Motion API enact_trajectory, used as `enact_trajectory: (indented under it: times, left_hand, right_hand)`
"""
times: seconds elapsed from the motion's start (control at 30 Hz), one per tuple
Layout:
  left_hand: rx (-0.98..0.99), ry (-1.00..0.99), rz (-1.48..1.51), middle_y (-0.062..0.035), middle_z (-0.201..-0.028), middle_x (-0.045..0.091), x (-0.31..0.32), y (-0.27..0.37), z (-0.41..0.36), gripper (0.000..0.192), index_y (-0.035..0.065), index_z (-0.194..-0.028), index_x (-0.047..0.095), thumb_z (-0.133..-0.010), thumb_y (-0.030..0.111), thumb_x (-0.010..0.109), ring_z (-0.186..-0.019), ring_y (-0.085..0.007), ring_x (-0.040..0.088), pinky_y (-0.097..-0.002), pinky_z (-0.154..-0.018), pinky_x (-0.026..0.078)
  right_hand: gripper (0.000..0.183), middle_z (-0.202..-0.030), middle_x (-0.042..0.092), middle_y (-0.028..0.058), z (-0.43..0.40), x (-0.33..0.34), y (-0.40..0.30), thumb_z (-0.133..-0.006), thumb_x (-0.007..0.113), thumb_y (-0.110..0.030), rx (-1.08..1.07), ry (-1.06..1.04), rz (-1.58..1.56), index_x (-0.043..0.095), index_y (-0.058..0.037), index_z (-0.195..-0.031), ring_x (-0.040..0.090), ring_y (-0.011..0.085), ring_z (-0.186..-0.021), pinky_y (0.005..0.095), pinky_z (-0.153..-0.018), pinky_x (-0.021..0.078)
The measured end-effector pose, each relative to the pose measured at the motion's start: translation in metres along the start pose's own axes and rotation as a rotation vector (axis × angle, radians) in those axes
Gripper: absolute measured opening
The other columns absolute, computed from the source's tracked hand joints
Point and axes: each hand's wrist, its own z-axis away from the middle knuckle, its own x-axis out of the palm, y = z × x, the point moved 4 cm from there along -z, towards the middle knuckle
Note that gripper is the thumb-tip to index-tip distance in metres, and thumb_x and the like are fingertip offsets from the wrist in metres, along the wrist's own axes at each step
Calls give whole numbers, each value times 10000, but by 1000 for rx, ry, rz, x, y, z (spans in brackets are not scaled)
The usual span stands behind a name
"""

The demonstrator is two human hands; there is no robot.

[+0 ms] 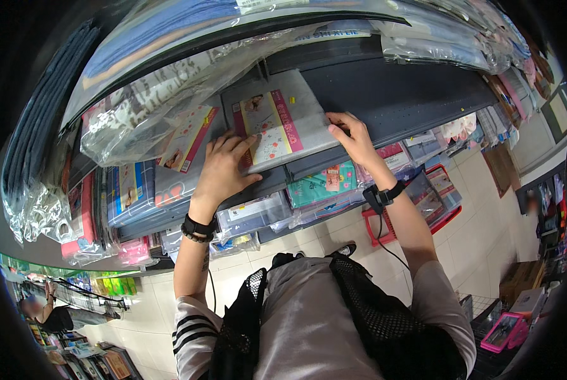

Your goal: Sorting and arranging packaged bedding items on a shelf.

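Note:
A grey textile [307,107] in a clear bag, with a printed paper insert [267,126], lies flat on a dark metal shelf [369,90]. My left hand [224,166] rests at its left edge with fingers spread, the fingertips touching the insert's side. At the package's right front corner is my right hand [352,135], thumb and forefinger apart against the edge. A second grey package [188,137] with a similar insert lies left of my left hand. Farther left sits a blue checked package [131,190]. The undersides of both hands are hidden.
Plastic-wrapped blue textiles [169,47] hang over the shelf from above. A lower shelf holds a green package [321,185] and others. A red basket [447,218] with packages stands on the tiled floor [319,235]. Another person [58,316] is at lower left.

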Motion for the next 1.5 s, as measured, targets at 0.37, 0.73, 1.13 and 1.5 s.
enact_trajectory:
  times: [0.37,0.73,1.13,1.5]
  left_hand:
    - [-15,100,73,-106,-1369,603,16,-16,1,750,111,-1361,652,-701,357,911,-1301,-323,539,-501,-1147,312]
    - [-42,136,39,-111,-1431,569,22,-20,4,778,162,-1358,664,-663,386,933,-1309,-355,528,-508,-1145,312]
    - [-79,127,51,-119,-1452,564,20,-18,4,787,183,-1355,669,-643,379,944,-1322,-386,516,-525,-1154,321]
    - [-85,107,77,-138,-1492,565,23,-21,3,799,163,-1366,656,-650,374,940,-1403,-323,500,-545,-1198,287]
  right_hand:
    - [516,-1144,662,205,1,15,5,-928,726,-332,-141,93,281,639,16,-1299,591,391,-1099,465,-985,466]
    - [945,-1313,637,215,2,20,2,-697,922,-446,-88,-32,359,543,-14,-1447,590,399,-1200,478,-1077,442]
    - [953,-1360,625,203,3,22,2,-686,935,-415,-77,-36,357,535,-30,-1461,564,408,-1286,484,-1108,427]
    - [1003,-1435,585,220,1,22,1,-691,928,-436,-24,-64,359,492,-19,-1492,536,419,-1340,488,-1150,388]
